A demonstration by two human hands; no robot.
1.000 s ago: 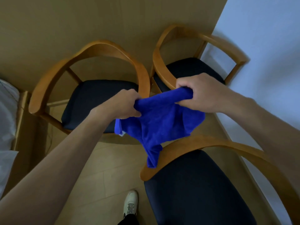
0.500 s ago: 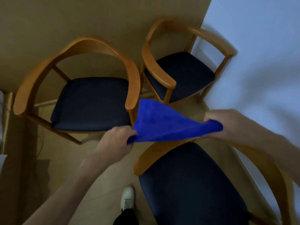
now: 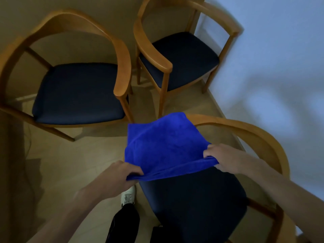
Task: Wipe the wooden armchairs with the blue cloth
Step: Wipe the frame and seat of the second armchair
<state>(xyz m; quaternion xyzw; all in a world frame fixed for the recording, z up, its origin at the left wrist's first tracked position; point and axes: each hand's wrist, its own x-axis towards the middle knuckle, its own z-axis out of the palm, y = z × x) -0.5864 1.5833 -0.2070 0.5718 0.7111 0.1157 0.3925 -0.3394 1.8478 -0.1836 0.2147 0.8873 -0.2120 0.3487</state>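
A: Hands first: what are they doing?

B: Both are gripping the bright blue terry cloth (image 3: 164, 144). The left hand (image 3: 121, 174) is pinching the near left corner, with fingers curled over the hem. The right hand (image 3: 222, 158) is clenching the near right corner in the same way.

A: And the cloth itself?

B: It is hanging stretched between the two hands, spreading away from the person. Its far edge is lying over the curved front end of the nearest wooden armchair with a dark seat cushion (image 3: 259, 137), above the seat's near left corner.

A: Other chairs?

B: Two more are standing beyond it. A second round-backed wooden armchair (image 3: 121, 55) is sitting to the left on the pale wood floor (image 3: 70, 163), and a third wooden armchair (image 3: 154, 55) is standing just beside it, next to the white wall (image 3: 280, 50).

A: Anything by the person's feet?

B: A white shoe (image 3: 128, 196) is showing below the cloth, under a black trouser leg (image 3: 124, 223).
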